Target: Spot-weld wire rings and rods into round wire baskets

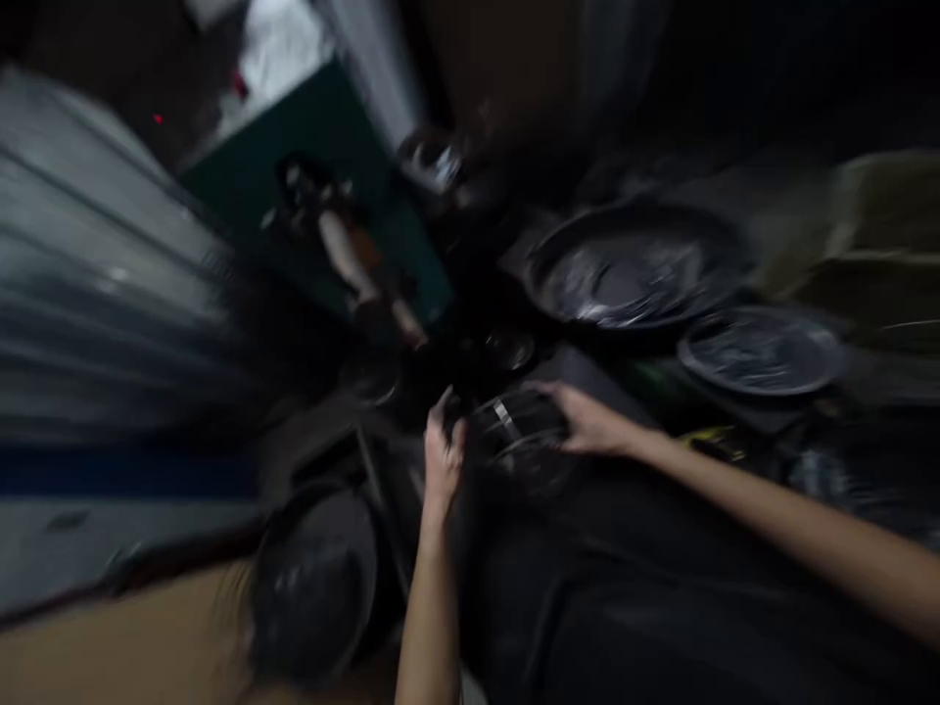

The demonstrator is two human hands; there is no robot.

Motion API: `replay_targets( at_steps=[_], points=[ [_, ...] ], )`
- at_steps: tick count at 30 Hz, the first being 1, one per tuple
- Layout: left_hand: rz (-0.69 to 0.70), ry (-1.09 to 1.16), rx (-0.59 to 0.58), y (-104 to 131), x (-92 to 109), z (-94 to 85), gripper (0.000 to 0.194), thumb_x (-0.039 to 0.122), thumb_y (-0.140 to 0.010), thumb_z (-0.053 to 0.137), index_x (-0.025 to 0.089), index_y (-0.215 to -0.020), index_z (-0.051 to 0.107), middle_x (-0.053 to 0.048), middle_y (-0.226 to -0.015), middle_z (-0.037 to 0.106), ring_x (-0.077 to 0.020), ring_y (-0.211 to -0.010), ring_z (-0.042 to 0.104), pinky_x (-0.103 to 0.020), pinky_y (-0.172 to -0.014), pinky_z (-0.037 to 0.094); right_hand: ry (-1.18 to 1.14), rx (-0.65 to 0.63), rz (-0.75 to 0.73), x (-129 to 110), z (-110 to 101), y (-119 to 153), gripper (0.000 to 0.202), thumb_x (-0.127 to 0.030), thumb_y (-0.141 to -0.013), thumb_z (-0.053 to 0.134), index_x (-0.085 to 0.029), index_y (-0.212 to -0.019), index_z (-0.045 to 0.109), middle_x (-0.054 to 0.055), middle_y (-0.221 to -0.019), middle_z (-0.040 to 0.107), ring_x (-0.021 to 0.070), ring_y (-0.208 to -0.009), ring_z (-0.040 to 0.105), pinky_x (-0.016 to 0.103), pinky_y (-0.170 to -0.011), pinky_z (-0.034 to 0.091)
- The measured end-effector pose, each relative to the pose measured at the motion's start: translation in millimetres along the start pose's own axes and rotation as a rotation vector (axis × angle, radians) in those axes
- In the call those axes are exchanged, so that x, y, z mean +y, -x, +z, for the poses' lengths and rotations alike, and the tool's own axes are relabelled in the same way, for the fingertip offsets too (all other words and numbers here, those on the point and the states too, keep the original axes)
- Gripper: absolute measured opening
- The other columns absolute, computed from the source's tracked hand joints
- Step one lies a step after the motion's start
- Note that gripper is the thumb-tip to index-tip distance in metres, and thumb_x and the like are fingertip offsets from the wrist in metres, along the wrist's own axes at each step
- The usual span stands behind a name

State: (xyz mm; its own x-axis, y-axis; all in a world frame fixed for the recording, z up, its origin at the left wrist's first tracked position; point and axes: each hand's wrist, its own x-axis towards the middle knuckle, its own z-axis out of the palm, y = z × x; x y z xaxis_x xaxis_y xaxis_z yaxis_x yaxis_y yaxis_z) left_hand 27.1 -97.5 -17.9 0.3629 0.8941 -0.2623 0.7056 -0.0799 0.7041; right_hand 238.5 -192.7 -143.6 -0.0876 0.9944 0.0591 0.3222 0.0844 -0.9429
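Note:
The picture is dark and smeared by motion. My left hand is at the lower middle, fingers pointing up and curled round something small and dark that I cannot make out. To its right, my right hand grips the right side of a dark object with a pale strip across it. The dark object lies between the two hands; its exact shape is blurred. Whether my left hand touches it is unclear. A small round shiny item sits just beyond.
Two round trays, one large and one smaller, hold shiny pieces at the right. A dark round container stands lower left. A green machine is upper left, beside pale corrugated metal. Yellowish bins are far right.

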Motion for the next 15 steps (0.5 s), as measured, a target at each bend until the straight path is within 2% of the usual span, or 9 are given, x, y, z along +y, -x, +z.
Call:
replay_targets(
  at_steps=[2, 4, 7, 10, 13, 15],
  points=[
    [-0.029, 0.114, 0.029, 10.5, -25.3, -8.6, 0.063, 0.054, -0.088, 0.047, 0.015, -0.137, 0.036, -0.013, -0.134, 0.045, -0.0239, -0.126, 0.042, -0.037, -0.111, 0.031, -0.042, 0.006, 0.098, 23.0, 14.4, 2.3, 0.081, -0.047, -0.074, 0.061, -0.01, -0.14, 0.032, 0.019, -0.128, 0.045, 0.0278, -0.116, 0.048, 0.043, -0.101, 0.041],
    [-0.097, 0.149, -0.007, 20.6, -43.3, -12.5, 0.079, 0.056, -0.081, 0.061, 0.016, -0.141, 0.029, -0.014, -0.139, 0.039, -0.0257, -0.131, 0.036, -0.039, -0.113, 0.028, -0.06, -0.034, 0.177, 35.3, 24.0, -1.6, 0.083, -0.048, -0.072, 0.063, -0.012, -0.14, 0.031, 0.018, -0.129, 0.044, 0.0275, -0.116, 0.049, 0.041, -0.102, 0.041],
    [-0.13, 0.101, -0.107, 27.8, -55.0, -7.0, 0.103, 0.052, -0.068, 0.077, 0.019, -0.146, 0.018, -0.014, -0.146, 0.026, -0.0286, -0.136, 0.026, -0.043, -0.115, 0.023, -0.082, -0.086, 0.206, 38.6, 29.3, -8.1, 0.086, -0.049, -0.069, 0.065, -0.013, -0.139, 0.031, 0.018, -0.128, 0.045, 0.0275, -0.114, 0.049, 0.038, -0.101, 0.042],
    [-0.105, 0.079, -0.2, 25.6, -63.1, 3.1, 0.116, 0.048, -0.062, 0.082, 0.02, -0.147, 0.009, -0.015, -0.147, 0.024, -0.0298, -0.136, 0.025, -0.045, -0.115, 0.024, -0.063, -0.079, 0.203, 35.6, 35.3, -7.7, 0.085, -0.051, -0.07, 0.066, -0.012, -0.137, 0.032, 0.019, -0.127, 0.045, 0.0266, -0.114, 0.05, 0.035, -0.1, 0.042],
    [-0.105, 0.098, -0.209, 22.2, -70.1, 5.7, 0.108, 0.043, -0.066, 0.081, 0.02, -0.147, 0.012, -0.014, -0.143, 0.033, -0.0278, -0.132, 0.034, -0.043, -0.113, 0.029, -0.065, -0.048, 0.194, 32.4, 40.7, -4.2, 0.083, -0.053, -0.073, 0.062, -0.009, -0.136, 0.031, 0.021, -0.125, 0.045, 0.0265, -0.114, 0.05, 0.038, -0.101, 0.042],
    [-0.108, 0.071, -0.172, 19.3, -69.0, 3.2, 0.09, 0.04, -0.073, 0.075, 0.021, -0.144, 0.023, -0.012, -0.138, 0.04, -0.0256, -0.127, 0.04, -0.041, -0.11, 0.033, -0.08, -0.124, 0.151, 34.2, 34.6, -5.8, 0.09, -0.054, -0.071, 0.064, -0.008, -0.139, 0.026, 0.021, -0.128, 0.044, 0.0275, -0.118, 0.048, 0.041, -0.101, 0.043]
  ],
)
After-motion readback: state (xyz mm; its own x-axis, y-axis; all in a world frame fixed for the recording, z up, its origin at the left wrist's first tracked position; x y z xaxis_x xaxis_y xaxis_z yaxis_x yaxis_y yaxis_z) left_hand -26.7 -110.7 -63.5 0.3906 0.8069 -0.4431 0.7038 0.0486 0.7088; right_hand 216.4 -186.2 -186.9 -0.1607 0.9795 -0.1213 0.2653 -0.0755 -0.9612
